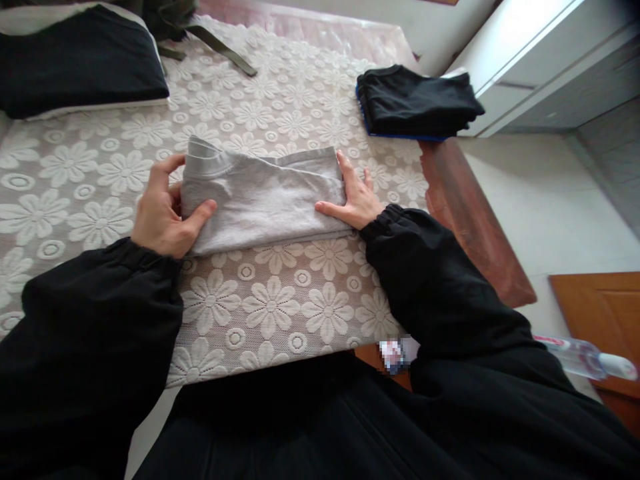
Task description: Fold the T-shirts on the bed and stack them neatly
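A folded light grey garment [265,200] lies on the floral lace tablecloth [273,303], in front of me. My left hand [173,210] grips its left end, with the thumb on top and the other fingers curled behind the edge, partly hidden. At the right end, my right hand [353,197] rests with thumb and fingers spread, the thumb lying on the cloth and the fingertips along the far right edge.
Folded dark clothes [417,100] are stacked at the back right edge. A larger black folded garment [80,63] lies back left, beside an olive strap [223,50]. A clear bottle [575,357] is at lower right, beyond my right sleeve.
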A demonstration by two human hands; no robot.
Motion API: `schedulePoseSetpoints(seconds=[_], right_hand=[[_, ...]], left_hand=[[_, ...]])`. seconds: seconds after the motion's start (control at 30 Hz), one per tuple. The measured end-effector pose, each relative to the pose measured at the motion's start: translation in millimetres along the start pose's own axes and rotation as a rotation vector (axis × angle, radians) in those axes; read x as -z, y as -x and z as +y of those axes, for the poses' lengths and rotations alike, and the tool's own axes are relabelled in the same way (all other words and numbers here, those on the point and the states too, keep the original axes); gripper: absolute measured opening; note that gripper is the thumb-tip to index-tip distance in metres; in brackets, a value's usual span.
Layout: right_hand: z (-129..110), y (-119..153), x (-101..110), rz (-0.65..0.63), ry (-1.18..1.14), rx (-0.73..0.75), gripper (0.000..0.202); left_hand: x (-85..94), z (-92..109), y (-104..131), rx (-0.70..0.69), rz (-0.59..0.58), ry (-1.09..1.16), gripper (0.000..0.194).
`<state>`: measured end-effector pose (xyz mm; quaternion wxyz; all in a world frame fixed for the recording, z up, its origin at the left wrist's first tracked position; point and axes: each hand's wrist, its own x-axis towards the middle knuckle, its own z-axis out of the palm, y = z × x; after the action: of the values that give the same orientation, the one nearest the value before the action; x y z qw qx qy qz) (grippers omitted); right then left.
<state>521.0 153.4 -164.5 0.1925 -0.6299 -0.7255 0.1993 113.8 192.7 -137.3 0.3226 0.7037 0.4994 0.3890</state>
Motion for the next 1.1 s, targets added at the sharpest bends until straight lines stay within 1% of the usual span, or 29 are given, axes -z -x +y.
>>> schedulePoseSetpoints(seconds=[0.07, 0.1, 0.17, 0.23, 0.3, 0.37, 0.43, 0.47, 0.5, 0.53, 0.6, 0.67, 0.7, 0.77, 0.8, 0.87, 0.9, 0.93, 1.0, 1.1], right_hand=[[-0.2, -0.4, 0.6, -0.009, -0.007, -0.004, 0.141], [-0.5, -0.4, 0.9, -0.012, -0.008, -0.010, 0.142], [-1.3, -0.2, 1.3, -0.016, -0.008, -0.025, 0.144], [-1.5, -0.1, 1.7, -0.017, -0.021, -0.042, 0.147], [-0.8, -0.5, 2.6, -0.022, -0.051, -0.064, 0.150], [0.5, -1.5, 4.5, -0.027, -0.078, -0.078, 0.151], [1.3, -2.9, 6.8, -0.033, -0.083, -0.073, 0.148], [1.2, -3.6, 7.9, -0.036, -0.078, -0.064, 0.144], [0.8, -4.0, 8.8, -0.038, -0.075, -0.050, 0.140], [0.0, -4.0, 9.4, -0.036, -0.076, -0.033, 0.137], [-2.8, -2.8, 9.6, -0.018, -0.103, 0.001, 0.132], [-6.9, 0.0, 9.2, 0.017, -0.160, 0.018, 0.131], [-9.3, 1.8, 9.0, 0.035, -0.190, 0.020, 0.130], [-14.6, 5.2, 9.1, 0.065, -0.242, 0.021, 0.128], [-17.2, 6.4, 9.4, 0.076, -0.262, 0.025, 0.126], [-21.8, 7.5, 9.9, 0.086, -0.306, 0.037, 0.123], [-23.7, 7.3, 10.0, 0.086, -0.339, 0.037, 0.122], [-25.3, 6.8, 9.9, 0.083, -0.383, 0.031, 0.122], [-28.0, 5.9, 9.7, 0.064, -0.505, -0.002, 0.122], [-32.7, 6.7, 11.4, 0.031, -0.747, -0.090, 0.115]], left_hand=[[-2.0, -6.0, -4.1, -0.034, -0.017, 0.176, 0.112], [-2.7, -8.5, -6.1, -0.045, -0.021, 0.228, 0.115], [-4.3, -11.7, -8.7, -0.089, 0.002, 0.277, 0.113], [-7.4, -11.8, -7.9, -0.177, 0.072, 0.269, 0.103], [-12.6, -8.2, -3.0, -0.308, 0.189, 0.246, 0.091], [-17.9, -1.0, 5.5, -0.456, 0.325, 0.226, 0.070], [-20.3, 9.4, 16.4, -0.605, 0.450, 0.176, 0.046], [-19.7, 15.4, 22.4, -0.659, 0.483, 0.138, 0.038], [-18.0, 21.4, 28.5, -0.698, 0.472, 0.097, 0.034], [-15.3, 27.1, 34.6, -0.710, 0.428, 0.063, 0.032], [-9.0, 35.7, 45.5, -0.640, 0.329, 0.035, 0.031], [-4.6, 39.1, 52.5, -0.562, 0.279, 0.039, 0.034], [-3.9, 39.1, 53.7, -0.548, 0.286, 0.042, 0.035], [-5.8, 37.2, 50.6, -0.581, 0.333, 0.055, 0.038], [-7.9, 36.0, 46.5, -0.591, 0.374, 0.064, 0.039], [-12.7, 33.5, 34.1, -0.532, 0.485, 0.092, 0.039], [-14.6, 32.0, 26.8, -0.475, 0.519, 0.122, 0.040], [-16.0, 29.9, 19.2, -0.413, 0.513, 0.163, 0.042], [-16.7, 24.1, 5.6, -0.264, 0.421, 0.295, 0.051], [-15.1, 13.9, -6.1, 0.029, 0.246, 0.502, 0.067]])
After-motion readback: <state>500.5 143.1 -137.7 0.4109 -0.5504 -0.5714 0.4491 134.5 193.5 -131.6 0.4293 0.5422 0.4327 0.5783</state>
